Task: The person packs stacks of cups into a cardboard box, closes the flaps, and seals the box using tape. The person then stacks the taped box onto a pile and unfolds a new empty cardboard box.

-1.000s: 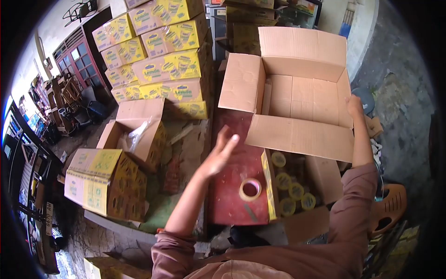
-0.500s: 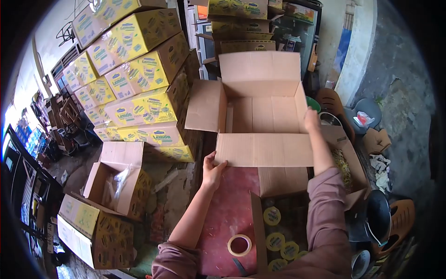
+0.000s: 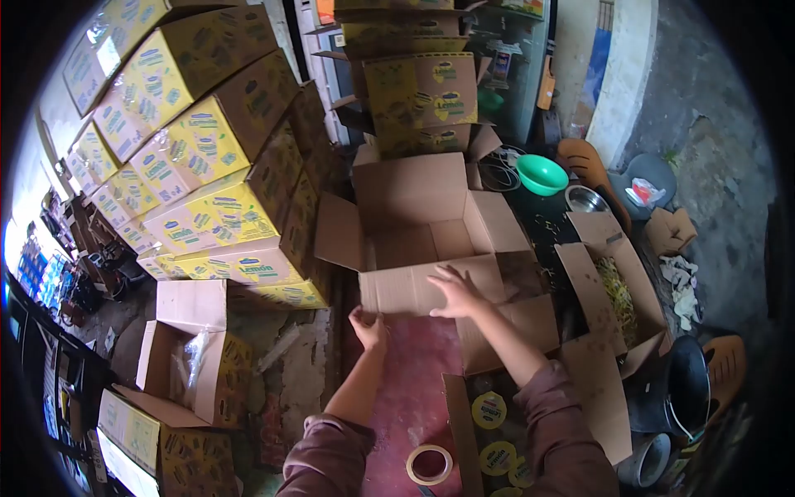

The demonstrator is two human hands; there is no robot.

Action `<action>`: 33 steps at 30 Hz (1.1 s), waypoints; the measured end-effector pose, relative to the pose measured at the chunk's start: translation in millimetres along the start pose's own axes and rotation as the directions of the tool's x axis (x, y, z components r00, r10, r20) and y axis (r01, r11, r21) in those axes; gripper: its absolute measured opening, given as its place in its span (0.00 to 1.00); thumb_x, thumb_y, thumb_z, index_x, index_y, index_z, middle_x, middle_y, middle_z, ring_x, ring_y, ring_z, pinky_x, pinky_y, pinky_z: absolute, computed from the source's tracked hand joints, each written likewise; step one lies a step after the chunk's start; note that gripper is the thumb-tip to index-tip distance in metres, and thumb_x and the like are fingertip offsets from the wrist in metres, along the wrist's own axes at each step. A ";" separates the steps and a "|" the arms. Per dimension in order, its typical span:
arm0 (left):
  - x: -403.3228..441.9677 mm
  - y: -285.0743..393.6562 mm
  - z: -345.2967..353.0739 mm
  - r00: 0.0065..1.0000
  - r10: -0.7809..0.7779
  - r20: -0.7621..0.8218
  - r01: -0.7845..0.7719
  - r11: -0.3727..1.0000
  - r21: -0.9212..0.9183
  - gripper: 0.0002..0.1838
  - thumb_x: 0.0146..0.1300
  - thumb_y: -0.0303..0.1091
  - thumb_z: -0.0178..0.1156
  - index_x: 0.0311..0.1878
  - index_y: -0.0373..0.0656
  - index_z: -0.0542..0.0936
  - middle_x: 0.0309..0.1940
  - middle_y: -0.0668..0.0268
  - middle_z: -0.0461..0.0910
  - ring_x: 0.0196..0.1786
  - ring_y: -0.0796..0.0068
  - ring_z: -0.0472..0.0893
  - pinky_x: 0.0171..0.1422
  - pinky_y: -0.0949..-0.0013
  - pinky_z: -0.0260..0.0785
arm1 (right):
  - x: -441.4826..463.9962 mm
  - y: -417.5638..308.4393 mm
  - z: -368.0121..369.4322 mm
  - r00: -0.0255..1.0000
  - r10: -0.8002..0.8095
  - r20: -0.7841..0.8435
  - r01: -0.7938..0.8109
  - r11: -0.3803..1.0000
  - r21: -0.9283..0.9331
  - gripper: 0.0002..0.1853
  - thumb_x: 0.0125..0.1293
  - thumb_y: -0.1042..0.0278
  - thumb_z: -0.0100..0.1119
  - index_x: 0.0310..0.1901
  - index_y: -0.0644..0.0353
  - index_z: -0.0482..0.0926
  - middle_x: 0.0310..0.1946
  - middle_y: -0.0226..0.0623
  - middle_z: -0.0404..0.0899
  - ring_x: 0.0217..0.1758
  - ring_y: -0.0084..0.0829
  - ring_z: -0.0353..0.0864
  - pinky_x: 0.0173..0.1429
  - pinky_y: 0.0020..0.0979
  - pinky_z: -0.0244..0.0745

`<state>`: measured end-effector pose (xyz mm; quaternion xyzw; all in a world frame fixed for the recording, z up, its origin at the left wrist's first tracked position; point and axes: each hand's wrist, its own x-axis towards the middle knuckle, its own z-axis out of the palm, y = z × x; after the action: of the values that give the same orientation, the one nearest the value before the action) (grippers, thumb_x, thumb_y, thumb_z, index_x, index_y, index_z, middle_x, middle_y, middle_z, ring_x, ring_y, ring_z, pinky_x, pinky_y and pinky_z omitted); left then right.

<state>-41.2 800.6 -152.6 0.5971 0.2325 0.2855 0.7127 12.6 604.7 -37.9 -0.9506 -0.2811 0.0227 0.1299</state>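
Note:
An open, empty cardboard box (image 3: 414, 207) stands at the far end of the red tabletop (image 3: 406, 364), its flaps spread. My left hand (image 3: 369, 329) has its fingers curled at the near left corner of the front flap (image 3: 397, 290); whether it pinches the edge is hard to see. My right hand (image 3: 457, 293) rests on or just over the same flap, fingers spread. A tape roll (image 3: 429, 465) lies near the table's front edge. Right of it, an open box (image 3: 460, 422) holds several round yellow-lidded containers (image 3: 489, 410).
Yellow lemon-print boxes (image 3: 207, 141) are stacked high on the left, with more (image 3: 422, 91) behind. Open boxes (image 3: 190, 290) sit lower left. To the right are a green bowl (image 3: 542, 175), a metal bowl (image 3: 586, 200), a box of yellow strips (image 3: 645, 290) and a dark bucket (image 3: 679, 389).
The box has moved back and its right side flap now hangs outward. My right hand has left the box's right side for the front flap. The view has shifted too.

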 end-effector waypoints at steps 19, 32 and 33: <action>-86.4 131.4 -197.7 0.965 -0.121 0.232 0.097 0.989 0.110 0.32 0.58 0.35 0.59 0.62 0.48 0.54 0.62 0.62 0.55 0.58 0.69 0.64 0.50 0.62 0.67 | -98.2 -42.7 -75.1 0.920 -0.004 -0.393 0.050 0.993 0.105 0.28 0.56 0.55 0.60 0.54 0.63 0.68 0.60 0.55 0.58 0.62 0.50 0.61 0.64 0.40 0.59; -299.4 194.7 -403.9 0.987 0.006 0.162 -0.030 0.989 0.147 0.27 0.62 0.30 0.52 0.62 0.45 0.55 0.61 0.60 0.59 0.54 0.67 0.70 0.52 0.68 0.66 | -513.3 -124.6 -81.1 0.647 0.371 -0.666 -0.389 0.912 0.131 0.22 0.53 0.65 0.62 0.50 0.62 0.71 0.53 0.46 0.68 0.58 0.47 0.66 0.62 0.41 0.60; -309.9 191.8 -400.7 0.980 0.013 0.199 -0.043 0.988 0.148 0.28 0.62 0.33 0.53 0.63 0.47 0.54 0.63 0.61 0.57 0.55 0.66 0.69 0.52 0.68 0.66 | -544.9 -116.9 -60.1 0.625 0.428 -0.653 -0.415 0.891 0.186 0.23 0.53 0.64 0.62 0.50 0.61 0.71 0.54 0.46 0.68 0.59 0.46 0.66 0.63 0.41 0.58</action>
<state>-561.2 900.0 -38.5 0.6781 0.1730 0.2164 0.6808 -500.5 390.7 34.2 -0.9296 0.0165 -0.2935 0.2224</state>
